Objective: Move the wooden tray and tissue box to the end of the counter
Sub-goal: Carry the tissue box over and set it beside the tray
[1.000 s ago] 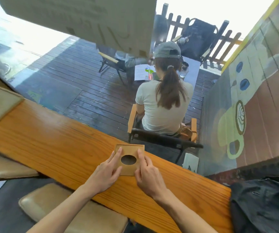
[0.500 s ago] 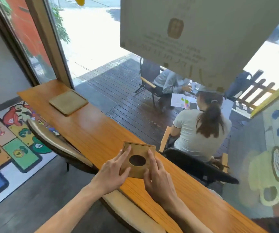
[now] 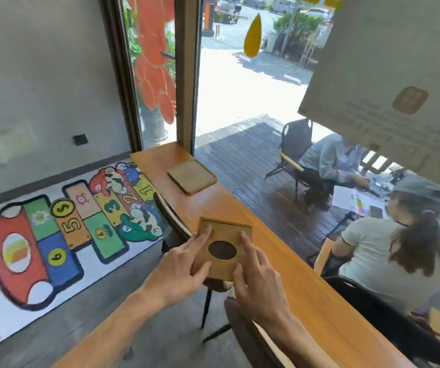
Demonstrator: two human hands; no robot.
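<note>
A square wooden tissue box (image 3: pixel 224 236) with a dark round hole in its lid is at the near edge of the long wooden counter (image 3: pixel 279 261). My left hand (image 3: pixel 180 269) grips its left side, fingers on the lid. My right hand (image 3: pixel 257 280) grips its right side, with the thumb at the front. Whether the box rests on the counter or is lifted just off it I cannot tell. A flat square wooden tray (image 3: pixel 191 176) lies farther along the counter, close to its far end by the window post.
Chairs (image 3: pixel 172 219) stand tucked against the counter's near edge. A colourful number mat (image 3: pixel 62 235) covers the floor at left. The window runs along the counter's far side; outside, two people sit at a table on the deck.
My view has swung left along the counter toward its far end. Both hands keep their hold on the tissue box, which has moved left along the counter toward the wooden tray.
</note>
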